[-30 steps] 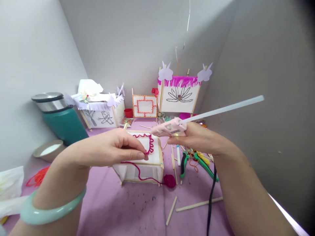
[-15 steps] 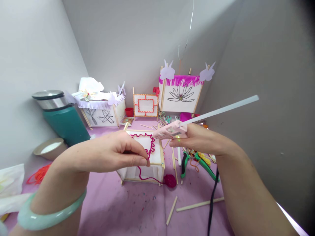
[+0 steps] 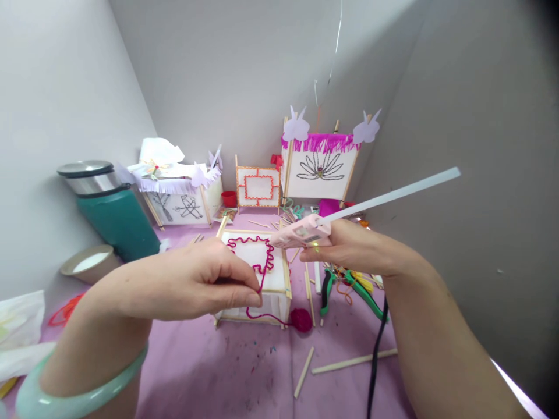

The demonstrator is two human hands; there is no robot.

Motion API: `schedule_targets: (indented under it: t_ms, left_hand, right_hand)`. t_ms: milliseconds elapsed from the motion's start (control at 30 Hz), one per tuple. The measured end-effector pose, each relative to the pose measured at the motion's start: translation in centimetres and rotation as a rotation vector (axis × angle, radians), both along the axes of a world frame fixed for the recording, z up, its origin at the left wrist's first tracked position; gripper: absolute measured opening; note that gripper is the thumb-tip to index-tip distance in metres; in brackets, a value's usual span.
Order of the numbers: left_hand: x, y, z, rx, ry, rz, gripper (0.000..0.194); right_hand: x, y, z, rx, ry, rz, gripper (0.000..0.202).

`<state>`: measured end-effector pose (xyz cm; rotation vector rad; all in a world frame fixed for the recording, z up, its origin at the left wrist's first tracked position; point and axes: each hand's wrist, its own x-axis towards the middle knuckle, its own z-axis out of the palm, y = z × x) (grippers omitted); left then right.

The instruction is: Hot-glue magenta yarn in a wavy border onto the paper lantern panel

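Between thumb and fingers, my left hand (image 3: pixel 218 279) pinches a strand of magenta yarn (image 3: pixel 263 277). The strand runs up to a wavy yarn outline on the white top panel of a wood-stick lantern frame (image 3: pixel 248 256). From the pinch it also trails down to a small yarn ball (image 3: pixel 301 320) at the frame's front right corner. My right hand (image 3: pixel 345 247) is closed around a pale pink glue gun (image 3: pixel 301 231), its nose over the panel's right edge. A long white glue stick (image 3: pixel 393 196) juts from its back. My left hand hides the frame's left front.
Green-handled pliers (image 3: pixel 358 295) and loose wooden sticks (image 3: pixel 356 362) lie to the right, beside the black cord (image 3: pixel 376 361). A teal bottle (image 3: pixel 116 215) and a bowl (image 3: pixel 87 262) stand left. Decorated lanterns (image 3: pixel 321 166) line the back wall.
My left hand has moved slightly down and toward me, drawing the yarn strand out longer and uncovering more of the panel. My right hand and the glue gun have barely moved.
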<state>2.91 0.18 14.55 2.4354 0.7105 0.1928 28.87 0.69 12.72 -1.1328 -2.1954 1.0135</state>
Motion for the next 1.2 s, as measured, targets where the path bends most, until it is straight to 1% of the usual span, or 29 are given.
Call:
schedule_targets:
  t_ms: [100,200,300,500,633,733,800,867,1000,1100,1200]
  left_hand:
    - [0.1,-0.3,0.4,-0.054,0.112,-0.002,0.031]
    - [0.2,-0.4,0.4,-0.067,0.153,0.01,0.033]
    - [0.1,-0.2,0.1,-0.038,0.158,0.022,0.033]
    - [-0.1,0.1,-0.4,-0.003,0.178,0.049,0.037]
    - [-0.2,0.2,-0.4,0.004,0.193,0.066,0.036]
    - [-0.1,0.3,-0.4,0.007,0.188,0.073,0.035]
    - [0.0,0.3,-0.3,0.006,0.186,0.081,0.035]
    - [0.2,0.3,-0.2,0.008,0.185,0.093,0.034]
    - [0.4,0.4,0.0,0.024,0.171,0.123,0.035]
    - [0.4,0.7,0.1,0.043,0.163,0.169,0.038]
    - [0.5,1.2,0.4,0.074,0.133,0.26,0.039]
  right_hand:
    - [-0.1,0.0,0.1,-0.024,0.005,-0.004,0.031]
    - [-0.1,-0.2,0.3,-0.022,0.005,0.015,0.033]
    - [0.1,-0.4,0.4,0.017,-0.003,0.013,0.035]
    - [0.8,-0.1,0.0,0.045,-0.058,-0.047,0.036]
    - [0.8,0.2,-0.1,0.051,-0.011,-0.053,0.037]
    - [0.2,0.2,0.0,0.027,0.016,-0.03,0.033]
    - [-0.1,0.1,0.1,0.036,0.014,-0.002,0.032]
    - [-0.1,0.0,0.2,0.049,-0.011,-0.007,0.032]
    - [0.1,0.0,0.2,0.064,-0.037,-0.059,0.028]
    - [0.1,0.1,0.1,0.088,-0.035,-0.028,0.03]
    - [0.0,0.2,-0.1,0.086,-0.023,-0.012,0.029]
